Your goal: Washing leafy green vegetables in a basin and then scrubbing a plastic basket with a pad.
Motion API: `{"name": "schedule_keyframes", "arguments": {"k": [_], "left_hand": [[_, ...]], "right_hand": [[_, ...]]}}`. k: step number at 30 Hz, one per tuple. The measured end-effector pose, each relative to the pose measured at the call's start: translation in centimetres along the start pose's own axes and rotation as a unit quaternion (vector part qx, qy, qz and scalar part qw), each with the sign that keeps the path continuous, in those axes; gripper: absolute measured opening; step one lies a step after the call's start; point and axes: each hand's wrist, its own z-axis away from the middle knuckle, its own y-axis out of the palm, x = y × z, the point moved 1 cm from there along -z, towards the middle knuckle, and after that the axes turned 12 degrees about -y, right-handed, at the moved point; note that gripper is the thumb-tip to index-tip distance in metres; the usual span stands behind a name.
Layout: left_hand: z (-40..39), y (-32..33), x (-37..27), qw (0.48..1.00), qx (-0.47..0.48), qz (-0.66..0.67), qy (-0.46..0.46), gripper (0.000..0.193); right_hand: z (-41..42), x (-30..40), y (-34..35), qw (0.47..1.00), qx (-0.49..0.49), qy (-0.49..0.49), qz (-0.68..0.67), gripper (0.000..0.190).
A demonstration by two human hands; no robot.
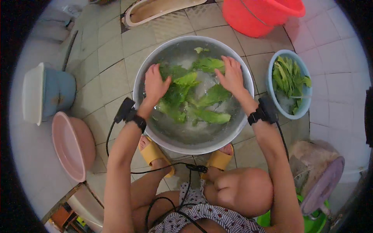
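Observation:
A large round metal basin (193,150) of water stands on the tiled floor before me. Loose green leafy vegetables (177,99) float in it, with small leaf scraps near the far rim. My left hand (156,83) is over the basin's left side, fingers apart, beside the leaves; whether its fingertips touch them I cannot tell. My right hand (231,74) is over the right side, thumb and fingers spread, close to a leaf at the far right. Neither hand is closed on anything. Both wrists wear black straps with a cabled device.
At right, a light-blue basin (269,84) holds more leaves in water. A red bucket (247,20) stands beyond it. A pink basin (90,145) and a blue tub (59,90) lean at left. A squat toilet (140,21) lies ahead. Black cable (157,171) hangs by my feet.

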Motion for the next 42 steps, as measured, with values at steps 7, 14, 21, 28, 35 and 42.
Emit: {"name": "schedule_keyframes", "arguments": {"k": [7,14,21,28,35,42], "left_hand": [[0.0,2.4,-2.2,0.939,0.239,-0.229,-0.093,0.085],[0.4,1.6,-0.8,0.933,0.288,-0.141,-0.161,0.044],[-1.6,-7.0,-4.5,0.984,0.161,0.036,-0.073,0.032],[1.9,-13.2,-11.4,0.927,0.190,0.313,-0.079,0.031],[8.2,-6.6,-5.7,0.919,0.360,0.077,0.140,0.057],[9.9,-1.4,-0.1,0.830,0.432,-0.287,0.208,0.059]], "right_hand": [[1.2,-0.8,3.7,0.928,0.314,0.181,0.085,0.061],[2.4,0.1,2.1,0.912,0.350,0.195,0.084,0.057],[0.4,3.1,-0.8,0.978,0.169,0.098,-0.072,0.054],[-2.2,7.9,-1.8,0.554,0.236,0.515,-0.610,0.060],[-0.6,-0.9,0.3,0.826,0.028,0.302,-0.475,0.046],[2.8,-0.8,1.2,0.949,0.236,0.195,0.083,0.033]]}}
